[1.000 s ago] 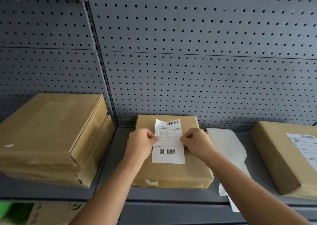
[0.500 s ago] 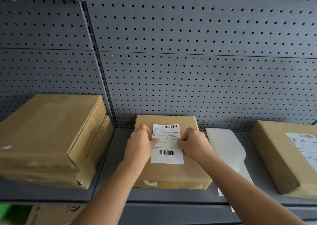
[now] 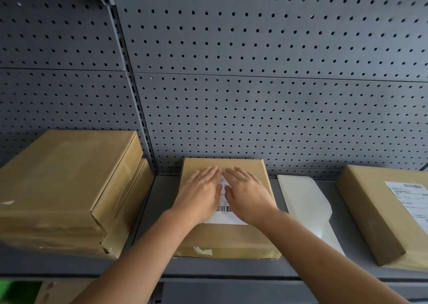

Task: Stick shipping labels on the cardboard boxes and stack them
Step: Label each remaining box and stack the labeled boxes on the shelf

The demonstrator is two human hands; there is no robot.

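A flat cardboard box [image 3: 229,238] lies in the middle of the grey shelf [image 3: 208,269]. A white shipping label [image 3: 223,214] with a barcode lies flat on its top. My left hand [image 3: 199,193] and my right hand [image 3: 246,193] press down on the label side by side, fingers straight and pointing away from me. They cover most of the label; only its middle strip and lower edge show.
Two unlabelled boxes [image 3: 64,187] are stacked at the left. A labelled box [image 3: 389,213] sits at the right. White backing paper [image 3: 305,204] lies on the shelf between it and the middle box. A perforated grey panel [image 3: 254,95] closes the back.
Both hands let go of the label's sides, where they pinched it, and now lie flat on it. The label went from lifted to flat on the box.
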